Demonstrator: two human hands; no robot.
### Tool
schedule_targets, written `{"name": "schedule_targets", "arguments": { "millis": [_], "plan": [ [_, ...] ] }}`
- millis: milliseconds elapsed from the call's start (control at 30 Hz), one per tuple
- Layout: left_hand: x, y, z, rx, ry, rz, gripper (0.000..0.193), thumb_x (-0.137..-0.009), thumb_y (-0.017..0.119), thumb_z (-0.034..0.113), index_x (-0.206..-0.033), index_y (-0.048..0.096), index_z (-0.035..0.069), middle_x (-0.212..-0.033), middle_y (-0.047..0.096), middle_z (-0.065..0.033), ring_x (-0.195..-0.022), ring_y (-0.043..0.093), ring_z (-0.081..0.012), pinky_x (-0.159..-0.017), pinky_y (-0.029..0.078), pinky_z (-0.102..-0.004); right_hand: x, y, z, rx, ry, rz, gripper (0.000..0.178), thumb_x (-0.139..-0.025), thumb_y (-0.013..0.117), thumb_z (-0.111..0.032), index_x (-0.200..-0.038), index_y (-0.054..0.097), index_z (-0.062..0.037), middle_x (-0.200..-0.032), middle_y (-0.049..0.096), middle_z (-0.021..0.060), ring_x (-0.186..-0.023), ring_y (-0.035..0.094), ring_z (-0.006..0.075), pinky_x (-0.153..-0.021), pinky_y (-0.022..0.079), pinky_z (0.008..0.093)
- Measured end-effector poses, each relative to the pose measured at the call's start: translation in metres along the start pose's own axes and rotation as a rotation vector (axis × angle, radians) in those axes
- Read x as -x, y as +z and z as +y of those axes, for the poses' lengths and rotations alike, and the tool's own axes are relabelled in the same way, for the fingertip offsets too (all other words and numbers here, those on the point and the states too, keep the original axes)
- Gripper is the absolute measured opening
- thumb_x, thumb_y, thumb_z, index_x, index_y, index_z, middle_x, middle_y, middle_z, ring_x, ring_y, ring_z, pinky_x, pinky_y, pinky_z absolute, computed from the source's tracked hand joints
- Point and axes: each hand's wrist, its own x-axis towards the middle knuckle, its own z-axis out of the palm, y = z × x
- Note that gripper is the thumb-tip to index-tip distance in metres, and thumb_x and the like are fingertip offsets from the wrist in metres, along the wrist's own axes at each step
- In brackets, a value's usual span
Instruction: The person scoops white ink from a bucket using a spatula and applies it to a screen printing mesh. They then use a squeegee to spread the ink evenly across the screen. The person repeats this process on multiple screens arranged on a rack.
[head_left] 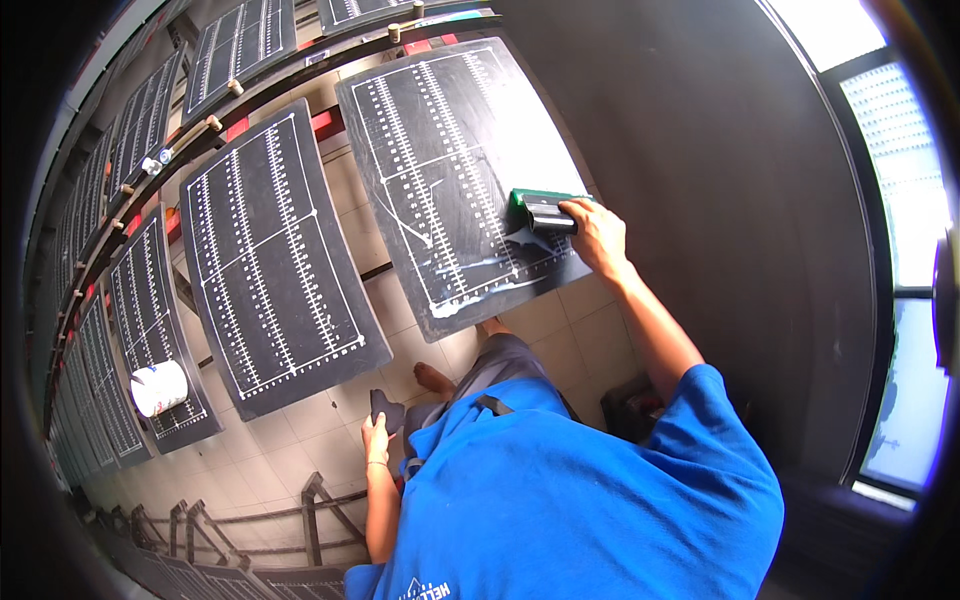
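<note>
Green-handled squeegee (540, 210), black blade edge pressed flat against a dark printing board (455, 170), near its right edge, gripped at one end. Board rectangular, black, tilted on a rack, marked with white ruled lines and tick rows inside a thin white border; streaks of whitish paste smeared below the squeegee and pooled along the lower edge. Small dark cloth (386, 408) hanging low, pinched at the other side.

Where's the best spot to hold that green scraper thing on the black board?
Probably by its dark handle, coming from the right, as the right hand does now. The green squeegee has its blade edge against the black pallet, so the handle side stays free.
</note>
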Motion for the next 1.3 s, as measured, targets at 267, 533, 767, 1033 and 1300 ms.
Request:
{"name": "schedule_targets", "arguments": {
  "millis": [267,533,767,1033,1300],
  "plan": [
    [-0.026,-0.066,-0.001,-0.061,0.049,-0.042,0.028,-0.098,0.059,0.025,-0.115,0.063,0.002,-0.099,0.066,-0.01,-0.084,0.066,-0.0204,-0.06,0.059,-0.0355,0.05,0.003,-0.102,-0.056,0.18,-0.035,0.035,-0.079,0.061,-0.003,-0.11,0.073,-0.0145,-0.109,0.071,0.0045,-0.099,0.069,0.0271,-0.085,0.056,0.0392],
    [-0.042,-0.069,0.021,-0.064,0.078,-0.091,0.03,-0.099,0.058,0.026,-0.117,0.062,0.003,-0.103,0.067,-0.0095,-0.087,0.065,-0.0203,-0.062,0.058,-0.0343,0.025,-0.01,-0.043,0.141,0.454,-0.026,0.032,-0.074,0.068,-0.008,-0.105,0.07,-0.0106,-0.099,0.069,0.0112,-0.093,0.069,0.0313,-0.078,0.057,0.0443],
    [-0.044,-0.043,0.023,-0.108,0.115,-0.292,0.033,-0.103,0.051,0.022,-0.125,0.059,-0.001,-0.108,0.067,-0.0114,-0.096,0.064,-0.0206,-0.083,0.053,-0.0378,0.029,0.02,-0.179,0.047,0.534,-0.171,0.02,-0.081,0.065,-0.011,-0.097,0.068,0.0007,-0.106,0.064,0.0231,-0.097,0.068,0.0396,-0.084,0.057,0.0472],
    [-0.046,0.05,0.104,-0.098,0.277,-0.565,0.045,-0.104,0.049,0.021,-0.143,0.046,-0.001,-0.134,0.058,-0.0124,-0.12,0.055,-0.0196,-0.102,0.042,-0.0327,0.008,0.046,-0.271,-0.062,0.267,-0.041,0.021,-0.081,0.058,-0.013,-0.091,0.065,0.0034,-0.092,0.065,0.0262,-0.078,0.069,0.0418,-0.072,0.057,0.0491],
    [-0.011,0.099,0.138,0.258,0.097,-0.635,0.033,-0.103,0.052,0.02,-0.132,0.054,0.003,-0.119,0.065,-0.0088,-0.107,0.064,-0.0209,-0.094,0.051,-0.0428,-0.044,0.069,-0.166,-0.617,0.639,-0.493,0.043,-0.074,0.065,-0.029,-0.1,0.071,0.005,-0.09,0.072,0.0197,-0.08,0.07,0.032,-0.074,0.054,0.0444]
  ]
}}
